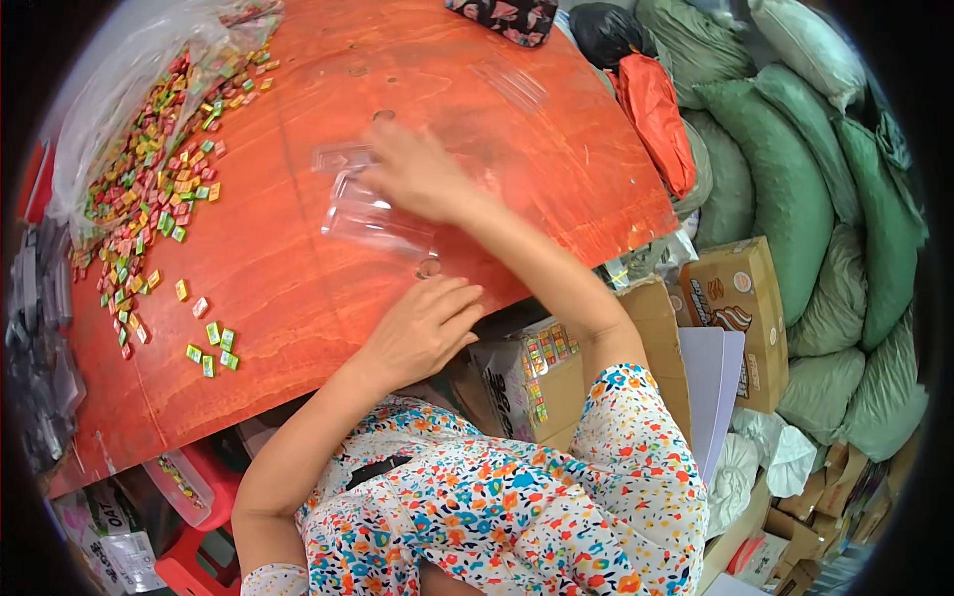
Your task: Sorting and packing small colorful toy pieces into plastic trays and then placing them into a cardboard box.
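Observation:
Clear plastic blister trays (373,219) lie on the orange-red table in front of me. My right hand (417,177) reaches across them, its fingers smeared by motion, so I cannot make out whether it grips one. At the table's near edge rests my left hand (422,330), back upward, fingers loosely bent and a little apart, with nothing seen in it. Small wrapped candies (164,179) in red, green, yellow and orange are heaped at the left, spilling from a clear plastic bag (104,129). Several stray green candies (214,343) sit closer to me.
Another thin clear plastic piece (512,84) is on the tabletop (298,288) farther back. Beyond the right edge are a red bag (656,124), green sacks (770,169) and a cardboard box (740,318). An open carton (542,372) stands below the table edge by my lap, a red stool (194,566) at lower left.

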`<act>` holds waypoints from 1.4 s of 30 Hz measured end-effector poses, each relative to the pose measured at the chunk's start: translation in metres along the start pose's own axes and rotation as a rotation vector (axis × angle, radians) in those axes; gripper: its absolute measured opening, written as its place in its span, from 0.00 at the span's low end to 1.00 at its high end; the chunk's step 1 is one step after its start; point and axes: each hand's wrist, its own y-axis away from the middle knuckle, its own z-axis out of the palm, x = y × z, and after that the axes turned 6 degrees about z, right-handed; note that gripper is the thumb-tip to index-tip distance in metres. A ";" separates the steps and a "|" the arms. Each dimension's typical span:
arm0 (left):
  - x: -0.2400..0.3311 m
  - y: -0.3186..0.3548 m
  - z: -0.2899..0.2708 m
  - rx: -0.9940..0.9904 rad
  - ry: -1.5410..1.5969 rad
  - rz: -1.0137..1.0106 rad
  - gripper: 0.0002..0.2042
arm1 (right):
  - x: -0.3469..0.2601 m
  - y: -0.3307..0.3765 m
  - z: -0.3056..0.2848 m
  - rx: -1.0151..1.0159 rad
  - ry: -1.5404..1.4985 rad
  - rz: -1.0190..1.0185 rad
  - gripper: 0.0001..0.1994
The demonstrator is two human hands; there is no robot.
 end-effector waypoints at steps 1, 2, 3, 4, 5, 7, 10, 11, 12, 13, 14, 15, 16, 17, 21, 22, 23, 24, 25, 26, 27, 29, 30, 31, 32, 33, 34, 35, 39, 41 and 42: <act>0.001 0.010 -0.012 0.041 -0.071 -0.023 0.19 | 0.005 -0.019 -0.025 -0.042 -0.069 0.068 0.26; 0.001 0.015 -0.020 0.046 -0.069 -0.039 0.19 | 0.026 -0.026 -0.030 0.127 0.018 0.095 0.24; 0.002 0.019 -0.030 0.055 -0.159 -0.075 0.20 | 0.048 -0.032 -0.035 0.292 0.100 0.121 0.22; 0.003 0.026 -0.036 0.063 -0.251 -0.120 0.21 | 0.064 -0.038 -0.052 0.069 0.382 0.177 0.22; 0.002 0.028 -0.037 0.040 -0.301 -0.167 0.26 | 0.100 -0.038 -0.048 0.252 0.371 0.359 0.22; -0.006 0.017 -0.041 0.036 -0.343 -0.227 0.27 | 0.169 -0.026 -0.036 0.415 0.610 0.275 0.22; -0.035 0.001 -0.044 0.032 -0.457 -0.276 0.30 | 0.157 -0.029 -0.036 0.186 0.459 0.249 0.22; -0.042 -0.005 -0.044 0.024 -0.506 -0.245 0.31 | 0.144 -0.030 -0.035 0.173 0.451 0.234 0.22; -0.047 -0.008 -0.042 0.026 -0.507 -0.264 0.31 | 0.132 -0.030 -0.034 0.135 0.285 0.178 0.23; -0.052 -0.011 -0.039 -0.007 -0.523 -0.295 0.31 | 0.117 -0.029 -0.035 0.102 0.120 0.128 0.24; -0.058 -0.009 -0.036 -0.040 -0.539 -0.329 0.32 | 0.098 -0.030 -0.035 0.094 0.115 0.122 0.24; -0.062 -0.004 -0.033 -0.033 -0.573 -0.312 0.33 | 0.077 -0.032 -0.033 0.060 -0.041 0.090 0.22; -0.061 -0.004 -0.031 -0.035 -0.570 -0.313 0.33 | 0.065 -0.033 -0.033 0.031 -0.191 0.066 0.21; -0.059 -0.002 -0.030 -0.059 -0.564 -0.351 0.32 | 0.060 -0.035 -0.030 -0.026 -0.195 0.117 0.20; -0.048 0.011 -0.035 -0.089 -0.608 -0.437 0.30 | 0.035 -0.033 -0.018 -0.073 -0.280 -0.048 0.20; -0.044 0.016 -0.037 -0.085 -0.611 -0.444 0.30 | 0.029 -0.032 -0.017 -0.077 -0.281 -0.055 0.20; -0.040 0.021 -0.040 -0.088 -0.615 -0.476 0.30 | 0.022 -0.029 -0.014 -0.110 -0.264 -0.054 0.22; -0.036 0.026 -0.042 -0.092 -0.619 -0.511 0.29 | 0.014 -0.026 -0.010 -0.143 -0.248 -0.055 0.23; -0.032 0.032 -0.044 -0.091 -0.623 -0.523 0.29 | 0.004 -0.024 -0.004 -0.136 -0.241 -0.051 0.22; -0.028 0.037 -0.045 -0.072 -0.649 -0.553 0.29 | -0.006 -0.022 0.000 -0.145 -0.248 -0.061 0.22; -0.024 0.043 -0.046 -0.055 -0.676 -0.585 0.29 | -0.016 -0.022 0.003 -0.105 -0.248 -0.133 0.21; -0.020 0.049 -0.048 -0.048 -0.687 -0.606 0.29 | -0.026 -0.025 0.016 -0.042 -0.263 -0.244 0.20; -0.018 0.050 -0.048 -0.038 -0.692 -0.609 0.29 | -0.030 -0.025 0.019 -0.056 -0.280 -0.258 0.20; -0.017 0.051 -0.048 -0.039 -0.703 -0.642 0.29 | -0.035 -0.027 0.021 -0.060 -0.272 -0.289 0.19; -0.017 0.047 -0.047 -0.033 -0.682 -0.642 0.30 | -0.038 -0.030 0.021 -0.063 -0.262 -0.321 0.18; -0.017 0.044 -0.046 -0.027 -0.661 -0.643 0.30 | -0.034 -0.032 0.028 -0.059 -0.279 -0.287 0.17; -0.020 0.043 -0.043 -0.023 -0.670 -0.675 0.30 | -0.036 -0.035 0.029 -0.109 -0.328 -0.254 0.18; -0.022 0.041 -0.041 0.025 -0.638 -0.673 0.31 | -0.042 -0.038 0.028 -0.120 -0.342 -0.241 0.18; -0.014 0.051 -0.048 0.131 -0.601 -0.643 0.33 | -0.055 -0.046 0.028 -0.130 -0.439 -0.155 0.19; -0.006 0.069 -0.063 0.174 -0.609 -0.606 0.34 | -0.055 -0.048 0.023 -0.098 -0.487 -0.165 0.22; -0.002 0.083 -0.073 0.179 -0.625 -0.613 0.34 | -0.048 -0.047 0.017 -0.099 -0.492 -0.182 0.22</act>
